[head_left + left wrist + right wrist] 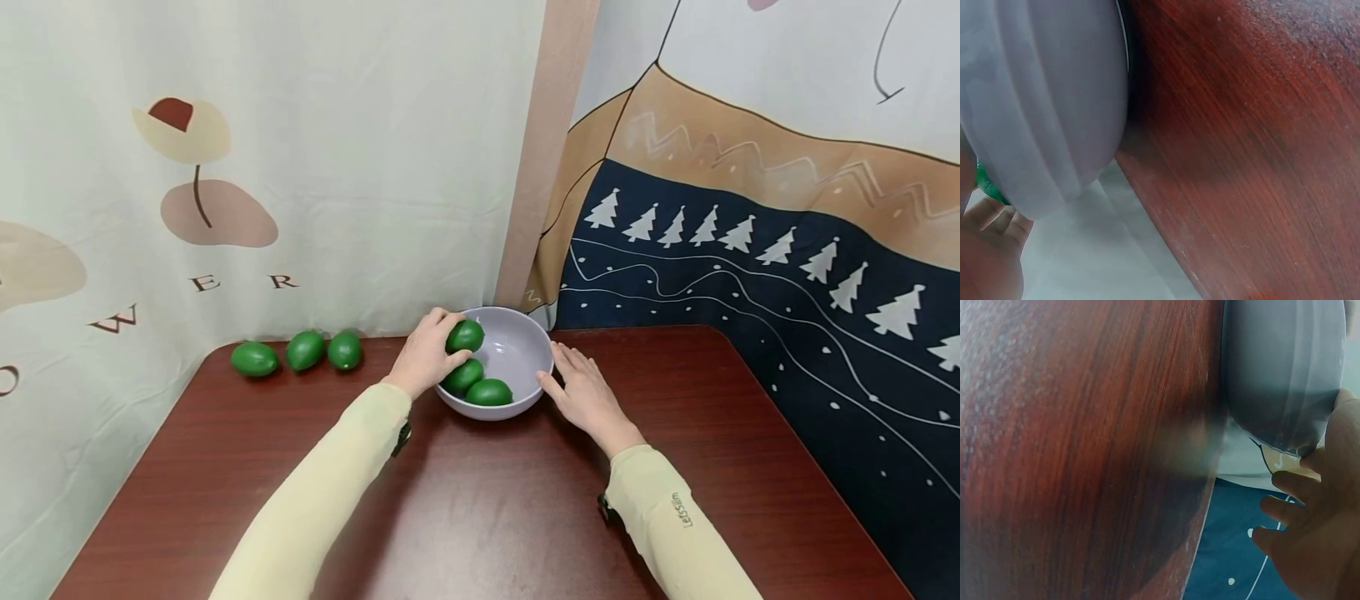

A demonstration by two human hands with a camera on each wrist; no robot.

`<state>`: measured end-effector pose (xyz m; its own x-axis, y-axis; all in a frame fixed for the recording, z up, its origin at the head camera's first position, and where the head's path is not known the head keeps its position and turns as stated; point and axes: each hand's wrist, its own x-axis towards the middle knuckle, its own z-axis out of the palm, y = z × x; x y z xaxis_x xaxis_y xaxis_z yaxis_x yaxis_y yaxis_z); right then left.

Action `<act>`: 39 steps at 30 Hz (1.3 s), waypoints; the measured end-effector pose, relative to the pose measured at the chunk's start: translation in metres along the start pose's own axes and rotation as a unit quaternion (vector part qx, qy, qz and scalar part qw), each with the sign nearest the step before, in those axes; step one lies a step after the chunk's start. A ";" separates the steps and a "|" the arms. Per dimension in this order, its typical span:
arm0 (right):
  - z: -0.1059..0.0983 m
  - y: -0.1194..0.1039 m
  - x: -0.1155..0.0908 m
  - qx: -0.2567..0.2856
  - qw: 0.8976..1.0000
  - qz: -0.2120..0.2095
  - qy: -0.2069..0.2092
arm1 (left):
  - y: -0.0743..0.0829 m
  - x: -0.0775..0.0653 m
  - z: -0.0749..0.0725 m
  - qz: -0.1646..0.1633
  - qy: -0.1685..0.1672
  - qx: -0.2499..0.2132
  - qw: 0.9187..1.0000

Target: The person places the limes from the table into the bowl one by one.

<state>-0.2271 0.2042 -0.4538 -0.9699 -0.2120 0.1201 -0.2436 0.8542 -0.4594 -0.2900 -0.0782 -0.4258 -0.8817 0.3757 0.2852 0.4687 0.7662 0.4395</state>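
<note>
Upper lime [465,336], and there it was, just inside the lavender bowl [517,350]'s left rim, pinched by the left hand [426,353]! The right hand [588,393], fingers spread, touched the right side; steady bracing and a low, soft release looked best.

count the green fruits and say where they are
6: three fruits on the table at back left, one fruit gripped by the left hand at the bowl, two fruits inside it. Others could hide behind that hand.
</note>
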 end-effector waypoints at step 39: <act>0.001 0.000 0.000 -0.002 1.000 -0.005 0.008 | 0.009 0.013 0.011 0.033 -0.033 0.131 0.990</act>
<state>-0.2270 0.2037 -0.4552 -0.9674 -0.2118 0.1391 -0.2524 0.8542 -0.4546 -0.2980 -0.0608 -0.4270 -0.8551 0.4560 0.2466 0.5032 0.8446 0.1829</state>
